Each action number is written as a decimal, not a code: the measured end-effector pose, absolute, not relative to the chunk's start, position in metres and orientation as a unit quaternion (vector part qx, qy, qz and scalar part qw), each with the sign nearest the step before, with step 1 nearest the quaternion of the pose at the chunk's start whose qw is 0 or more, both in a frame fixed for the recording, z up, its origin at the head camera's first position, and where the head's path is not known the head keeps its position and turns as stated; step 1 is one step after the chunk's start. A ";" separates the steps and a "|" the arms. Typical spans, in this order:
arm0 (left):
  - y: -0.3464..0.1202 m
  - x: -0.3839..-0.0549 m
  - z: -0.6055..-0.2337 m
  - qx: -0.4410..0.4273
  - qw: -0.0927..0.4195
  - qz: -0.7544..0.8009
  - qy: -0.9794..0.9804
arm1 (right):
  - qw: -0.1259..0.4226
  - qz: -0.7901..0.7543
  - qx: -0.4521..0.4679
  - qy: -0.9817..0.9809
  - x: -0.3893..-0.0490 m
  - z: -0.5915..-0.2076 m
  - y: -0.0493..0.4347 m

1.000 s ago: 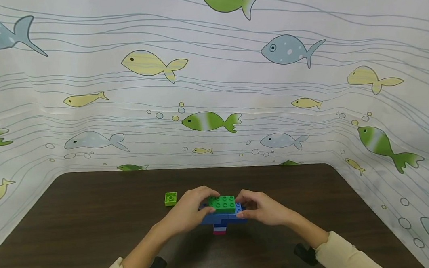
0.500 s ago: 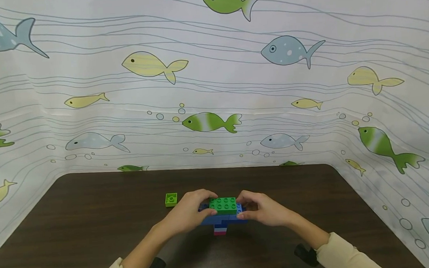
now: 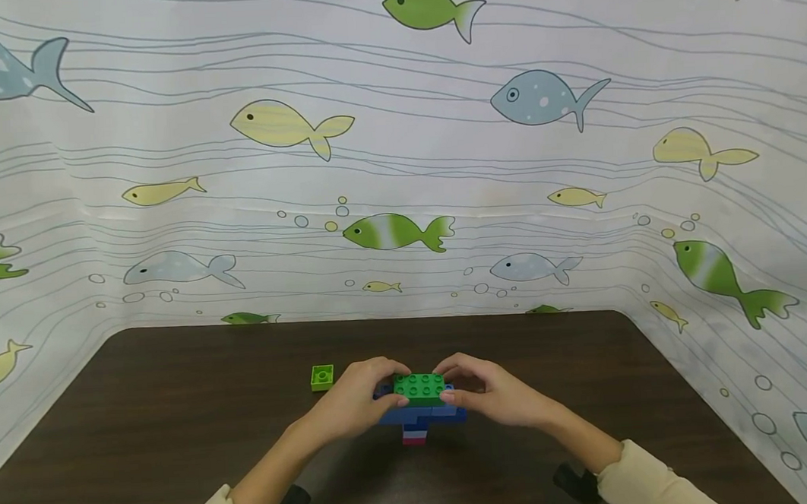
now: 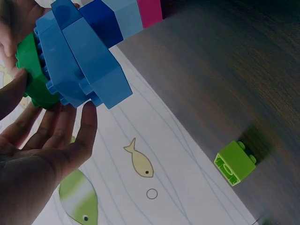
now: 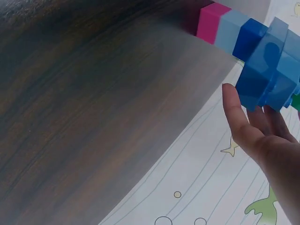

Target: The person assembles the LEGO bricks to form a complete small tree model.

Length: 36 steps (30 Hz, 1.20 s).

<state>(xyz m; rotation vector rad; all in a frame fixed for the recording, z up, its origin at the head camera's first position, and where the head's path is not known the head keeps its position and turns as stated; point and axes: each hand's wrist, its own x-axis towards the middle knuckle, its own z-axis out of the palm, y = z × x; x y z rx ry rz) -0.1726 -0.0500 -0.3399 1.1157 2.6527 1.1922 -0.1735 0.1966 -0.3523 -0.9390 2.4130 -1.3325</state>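
Note:
A stack of toy building bricks stands upright on the dark table, narrow below and wide above. Its foot is a pink brick [image 3: 415, 440], then a pale blue brick [image 5: 231, 32] and a dark blue brick [image 5: 250, 38]. Wider blue bricks [image 4: 96, 58] spread out over these. On top lies a green brick [image 3: 420, 388] with two rows of studs. My left hand [image 3: 349, 399] pinches its left end between thumb and fingers. At the right end my right hand [image 3: 498, 393] pinches it too, thumb in front and fingers behind.
A small lime green brick [image 3: 322, 376] lies on the table [image 3: 178, 401] left of the stack and behind my left hand, its hollow side showing. A white sheet with printed fish [image 3: 399, 168] rises behind and beside the table.
My right hand has shifted from the blue bricks' right end up and inward to the green brick. The green brick settled slightly rightward; my left hand kept its grip.

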 end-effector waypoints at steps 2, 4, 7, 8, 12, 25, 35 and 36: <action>-0.050 -0.173 -0.340 0.359 0.012 0.384 0.851 | 0.114 -0.456 -0.320 0.823 -0.173 -0.351 0.196; -0.050 -0.173 -0.341 0.358 0.014 0.389 0.849 | 0.115 -0.455 -0.317 0.824 -0.173 -0.351 0.196; -0.051 -0.174 -0.342 0.361 0.014 0.396 0.844 | 0.119 -0.454 -0.313 0.826 -0.172 -0.351 0.195; -0.051 -0.174 -0.343 0.361 0.014 0.398 0.843 | 0.120 -0.453 -0.313 0.826 -0.172 -0.351 0.195; -0.051 -0.174 -0.345 0.360 0.012 0.401 0.842 | 0.120 -0.451 -0.313 0.827 -0.172 -0.351 0.194; -0.052 -0.175 -0.350 0.349 0.028 0.429 0.833 | 0.112 -0.457 -0.328 0.819 -0.175 -0.353 0.193; -0.052 -0.176 -0.350 0.353 0.025 0.426 0.833 | 0.100 -0.450 -0.335 0.822 -0.176 -0.354 0.193; -0.052 -0.176 -0.350 0.353 0.024 0.425 0.834 | 0.098 -0.449 -0.336 0.822 -0.176 -0.354 0.193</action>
